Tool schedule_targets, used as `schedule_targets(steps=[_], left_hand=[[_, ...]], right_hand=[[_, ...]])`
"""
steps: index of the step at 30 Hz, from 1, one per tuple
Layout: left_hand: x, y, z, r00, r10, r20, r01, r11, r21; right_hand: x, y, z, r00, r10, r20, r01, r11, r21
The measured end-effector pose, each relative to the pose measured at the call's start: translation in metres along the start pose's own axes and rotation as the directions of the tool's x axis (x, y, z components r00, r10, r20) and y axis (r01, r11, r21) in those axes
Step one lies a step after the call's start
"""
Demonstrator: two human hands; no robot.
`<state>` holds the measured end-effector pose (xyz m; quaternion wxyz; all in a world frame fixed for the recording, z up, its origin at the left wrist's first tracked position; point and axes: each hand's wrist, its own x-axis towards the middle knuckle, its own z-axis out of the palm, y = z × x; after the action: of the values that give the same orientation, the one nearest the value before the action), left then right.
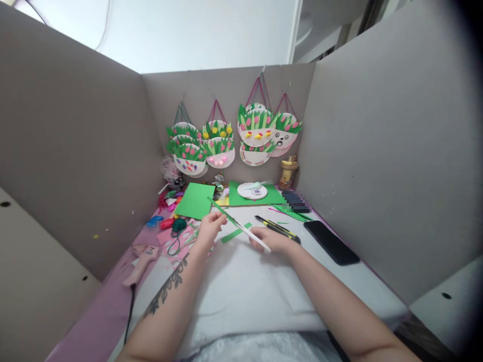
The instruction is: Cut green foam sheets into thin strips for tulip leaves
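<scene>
Over the middle of the white-covered table, my left hand [212, 224] pinches a narrow green paper strip [219, 206] that points up and to the left. My right hand [269, 238] is closed around white-handled scissors [253, 236]. Their blades reach toward my left fingers and meet the strip; how far apart the blades stand is hard to make out. Beneath the hands lies another green paper piece [234, 234] on the cloth. A black and yellow utility knife [277, 227] rests just beyond my right hand.
Green sheets [194, 200] and a paper plate [243, 187] lie at the back. Plate baskets with paper flowers [256, 125] hang on the grey partition. Left are a pink glue gun [141, 264], dark green yarn [178, 224] and pink scraps; right, a black phone [332, 243] and a cup [288, 172].
</scene>
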<state>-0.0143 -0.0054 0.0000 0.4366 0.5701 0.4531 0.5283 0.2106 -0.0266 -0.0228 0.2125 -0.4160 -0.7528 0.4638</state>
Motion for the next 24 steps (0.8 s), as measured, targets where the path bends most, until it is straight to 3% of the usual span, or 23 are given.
schedule_targets(steps=[24], left_hand=[[0.0024,0.0009,-0.0054,1.0,-0.014,-0.004,0.014,0.999,0.035]], right_hand=[[0.0005,0.0056,-0.0027,0.998,0.046,-0.035,-0.046,0.999,-0.003]])
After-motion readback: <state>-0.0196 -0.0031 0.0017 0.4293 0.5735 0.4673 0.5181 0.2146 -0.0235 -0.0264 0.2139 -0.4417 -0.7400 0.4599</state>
